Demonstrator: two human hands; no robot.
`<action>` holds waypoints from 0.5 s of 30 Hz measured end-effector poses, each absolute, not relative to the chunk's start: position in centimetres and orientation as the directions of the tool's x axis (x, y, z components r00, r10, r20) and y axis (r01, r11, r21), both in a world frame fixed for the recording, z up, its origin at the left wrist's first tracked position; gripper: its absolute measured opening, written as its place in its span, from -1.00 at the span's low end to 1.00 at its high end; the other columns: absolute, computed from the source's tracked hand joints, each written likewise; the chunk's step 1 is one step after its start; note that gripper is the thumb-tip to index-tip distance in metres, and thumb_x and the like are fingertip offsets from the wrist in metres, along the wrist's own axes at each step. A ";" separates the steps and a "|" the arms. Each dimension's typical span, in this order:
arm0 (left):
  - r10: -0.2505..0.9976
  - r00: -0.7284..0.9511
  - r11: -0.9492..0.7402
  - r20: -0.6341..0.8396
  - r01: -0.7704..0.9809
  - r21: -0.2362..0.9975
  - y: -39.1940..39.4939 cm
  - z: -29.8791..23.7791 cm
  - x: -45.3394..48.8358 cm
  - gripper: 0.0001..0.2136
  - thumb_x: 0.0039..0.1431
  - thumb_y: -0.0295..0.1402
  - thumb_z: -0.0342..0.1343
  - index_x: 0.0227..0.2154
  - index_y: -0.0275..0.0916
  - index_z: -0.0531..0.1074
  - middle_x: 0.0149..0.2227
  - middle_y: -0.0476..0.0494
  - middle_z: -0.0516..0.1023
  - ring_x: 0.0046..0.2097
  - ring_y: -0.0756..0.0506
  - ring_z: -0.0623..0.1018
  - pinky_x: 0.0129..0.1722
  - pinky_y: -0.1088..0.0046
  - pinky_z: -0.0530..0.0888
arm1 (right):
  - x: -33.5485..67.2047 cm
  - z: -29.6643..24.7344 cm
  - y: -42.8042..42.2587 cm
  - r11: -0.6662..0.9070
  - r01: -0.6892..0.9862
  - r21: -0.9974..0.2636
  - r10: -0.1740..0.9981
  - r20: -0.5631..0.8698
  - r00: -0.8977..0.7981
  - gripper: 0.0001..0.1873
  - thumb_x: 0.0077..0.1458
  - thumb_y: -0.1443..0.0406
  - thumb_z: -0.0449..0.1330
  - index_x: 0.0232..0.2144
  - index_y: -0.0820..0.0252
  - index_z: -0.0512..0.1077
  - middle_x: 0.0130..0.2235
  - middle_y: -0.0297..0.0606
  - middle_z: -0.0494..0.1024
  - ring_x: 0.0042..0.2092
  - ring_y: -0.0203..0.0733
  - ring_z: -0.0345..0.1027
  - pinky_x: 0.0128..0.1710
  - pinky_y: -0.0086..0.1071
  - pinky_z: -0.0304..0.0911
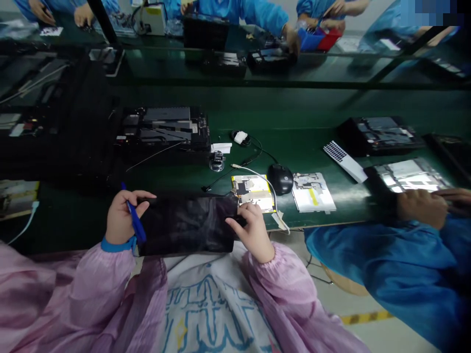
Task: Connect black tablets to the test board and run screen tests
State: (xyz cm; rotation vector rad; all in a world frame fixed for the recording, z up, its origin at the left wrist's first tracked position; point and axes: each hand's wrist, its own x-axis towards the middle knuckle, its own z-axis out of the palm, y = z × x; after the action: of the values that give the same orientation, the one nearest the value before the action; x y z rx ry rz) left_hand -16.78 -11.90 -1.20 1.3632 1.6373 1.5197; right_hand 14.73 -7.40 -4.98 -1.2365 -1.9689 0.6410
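Observation:
A dark, glossy tablet screen panel [187,224] is held level at the table's near edge, in front of my body. Its left end is gripped by my left hand [120,218], which has a slim blue tool [137,223] tucked across the fingers; its exact kind is unclear. My right hand [254,234] is closed on the right end, with the thumb over a small black part I cannot make out. A blue band [117,245] circles my left wrist. Just beyond my right hand lies an opened tablet with a yellow edge [253,191].
A black mouse [280,179], a silver tablet part [313,192], a white cable [253,169] and a small counter [217,160] lie beyond my hands. Black trays of tablet parts [165,128] stand at left. A co-worker's hand [423,207] works at right.

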 end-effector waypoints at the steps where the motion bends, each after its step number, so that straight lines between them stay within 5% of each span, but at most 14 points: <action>1: 0.891 -0.358 -0.167 0.278 0.309 0.936 -12.2 -1.0 -16.9 -0.68 0.01 -0.39 0.27 -0.46 -0.20 0.15 -0.35 -0.07 0.61 -0.26 -0.09 0.59 -0.16 0.31 0.45 | 14.6 -4.8 -7.2 0.419 0.497 -0.760 0.905 0.308 -0.292 -0.72 0.12 0.10 0.21 -0.48 0.15 0.33 -0.38 -0.26 0.41 -0.31 -0.14 0.27 -0.28 -0.25 0.24; 5: 0.850 -0.389 -0.285 0.355 0.226 0.931 -13.0 -0.2 -16.9 -0.61 -0.06 -0.40 0.36 -0.42 -0.20 0.16 -0.39 -0.01 0.60 -0.35 -0.05 0.59 -0.33 0.44 0.49 | 14.9 -3.3 -6.6 0.359 0.354 -0.864 0.915 0.251 -0.316 -0.70 0.14 0.14 0.20 -0.53 0.14 0.28 -0.56 -0.41 0.34 -0.52 -0.30 0.21 -0.52 -0.41 0.16; 9: 0.746 -0.396 -0.496 0.536 0.206 0.843 -13.1 1.3 -16.1 -0.61 -0.05 -0.44 0.35 -0.40 -0.19 0.15 -0.42 0.01 0.60 -0.41 -0.05 0.59 -0.41 0.42 0.54 | 15.6 -1.4 -6.2 0.435 0.288 -0.853 0.888 0.354 -0.294 -0.91 0.13 0.24 0.22 -0.36 0.13 0.43 -0.42 -0.33 0.56 -0.48 -0.27 0.39 -0.48 -0.39 0.31; 15: 0.705 -0.359 -0.576 0.611 0.213 0.789 -13.0 1.3 -16.0 -0.53 -0.14 -0.42 0.41 -0.50 -0.21 0.10 -0.45 0.05 0.60 -0.24 -0.11 0.62 0.01 0.06 0.48 | 16.2 -1.3 -6.5 0.703 0.247 -0.667 0.710 0.635 -0.304 -0.78 0.16 0.47 0.09 -0.21 0.08 0.40 -0.14 -0.20 0.62 -0.10 -0.14 0.53 -0.18 -0.23 0.47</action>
State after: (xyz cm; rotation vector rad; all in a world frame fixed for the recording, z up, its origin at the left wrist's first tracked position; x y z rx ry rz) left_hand -15.99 -13.04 1.27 1.5269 1.2080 1.9994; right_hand 16.15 -6.49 -1.30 -0.7467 -1.8699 0.5573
